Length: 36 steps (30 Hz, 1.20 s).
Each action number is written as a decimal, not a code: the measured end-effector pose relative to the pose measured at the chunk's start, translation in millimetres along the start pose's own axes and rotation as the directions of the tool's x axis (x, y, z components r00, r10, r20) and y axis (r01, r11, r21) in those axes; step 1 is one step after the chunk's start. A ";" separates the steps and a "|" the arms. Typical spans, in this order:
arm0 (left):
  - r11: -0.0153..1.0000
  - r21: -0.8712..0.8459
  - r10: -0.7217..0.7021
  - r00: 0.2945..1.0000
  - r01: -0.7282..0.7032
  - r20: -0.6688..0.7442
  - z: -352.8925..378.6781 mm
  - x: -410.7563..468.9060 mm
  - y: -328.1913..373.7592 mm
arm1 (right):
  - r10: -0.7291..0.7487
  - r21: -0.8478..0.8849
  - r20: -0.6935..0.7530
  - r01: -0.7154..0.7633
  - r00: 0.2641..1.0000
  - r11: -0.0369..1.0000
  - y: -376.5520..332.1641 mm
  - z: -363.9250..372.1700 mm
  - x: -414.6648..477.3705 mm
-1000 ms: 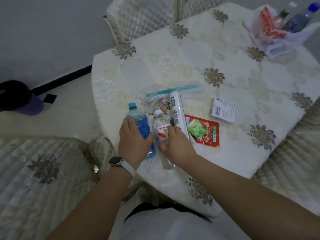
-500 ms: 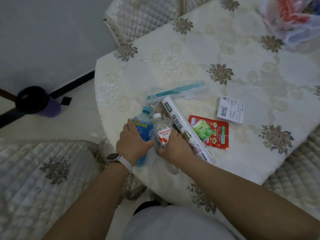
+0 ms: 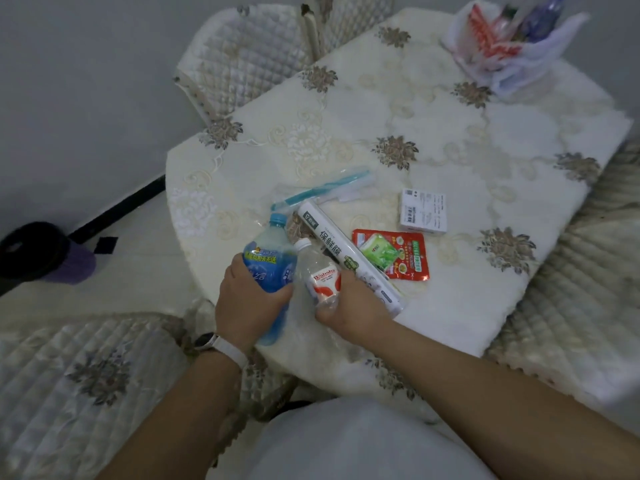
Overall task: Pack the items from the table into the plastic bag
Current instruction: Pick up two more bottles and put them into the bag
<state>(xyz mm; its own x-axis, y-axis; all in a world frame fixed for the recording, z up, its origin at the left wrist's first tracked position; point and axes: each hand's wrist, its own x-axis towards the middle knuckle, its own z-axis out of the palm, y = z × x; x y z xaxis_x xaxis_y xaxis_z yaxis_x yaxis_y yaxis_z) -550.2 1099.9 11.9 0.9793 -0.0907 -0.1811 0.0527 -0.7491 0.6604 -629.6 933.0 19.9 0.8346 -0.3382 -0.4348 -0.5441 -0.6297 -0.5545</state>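
Observation:
My left hand [image 3: 247, 303] grips a blue-labelled bottle [image 3: 268, 258] near the table's near edge. My right hand [image 3: 349, 303] holds a clear bottle with a red and white label [image 3: 320, 275] and a long white cling-film box [image 3: 341, 251] beside it. The two bottles are tilted with caps pointing away from me. A red snack packet [image 3: 403, 258], a small white box [image 3: 423, 211] and a clear zip bag with a teal strip [image 3: 325, 188] lie on the tablecloth [image 3: 467, 140]. A plastic bag [image 3: 509, 46] with bottles in it stands at the far right corner.
Quilted chair covers surround the table: one at the far side [image 3: 249, 60], one at my left [image 3: 69, 393], one at the right [image 3: 581, 299]. A dark round object on a purple base [image 3: 41, 258] sits on the floor to the left.
Both hands have closed on the bottles and tipped them up off the cloth. The cling-film box has swung with my right hand, now angled diagonally.

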 end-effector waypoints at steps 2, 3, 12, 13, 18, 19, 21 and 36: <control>0.994 -0.087 0.062 0.998 -0.060 0.019 -8.0 -3.3 5.6 | 0.027 0.065 -0.067 -0.022 0.997 0.998 0.4 -6.0 -16.0; 0.987 -0.128 0.097 0.995 -0.092 0.034 -10.6 -5.4 8.7 | 0.053 0.092 -0.091 -0.045 0.994 0.995 0.9 -9.4 -23.8; 0.903 -0.336 0.341 0.921 -0.266 0.187 9.8 -49.2 50.1 | 0.216 0.287 -0.350 -0.115 0.912 0.951 35.3 -45.8 -107.6; 0.893 -0.358 0.360 0.910 -0.273 0.205 14.2 -56.5 56.6 | 0.235 0.296 -0.369 -0.125 0.899 0.947 40.6 -49.9 -117.4; 0.860 -0.357 0.471 0.834 -0.364 0.286 43.4 -97.3 97.1 | 0.325 0.435 -0.463 -0.108 0.824 0.894 67.7 -71.4 -159.4; 0.846 -0.362 0.501 0.815 -0.391 0.291 49.5 -106.6 105.9 | 0.339 0.464 -0.491 -0.088 0.803 0.881 74.2 -76.7 -167.2; 0.830 -0.368 0.533 0.791 -0.419 0.300 60.8 -125.6 123.3 | 0.362 0.514 -0.533 -0.047 0.765 0.856 91.3 -88.2 -182.7; 0.647 -0.583 0.750 0.546 -0.492 0.372 213.6 -370.0 309.5 | 0.591 0.717 -0.625 0.077 0.509 0.693 343.2 -190.2 -384.2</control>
<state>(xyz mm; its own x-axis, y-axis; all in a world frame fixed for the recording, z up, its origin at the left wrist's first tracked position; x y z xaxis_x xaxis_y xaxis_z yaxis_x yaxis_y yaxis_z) -937.9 761.5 127.6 0.5019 -0.8558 0.1253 -0.3336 -0.0579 0.9409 -1120.5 713.8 131.5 0.1574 -0.9819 -0.1054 -0.3745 0.0394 -0.9264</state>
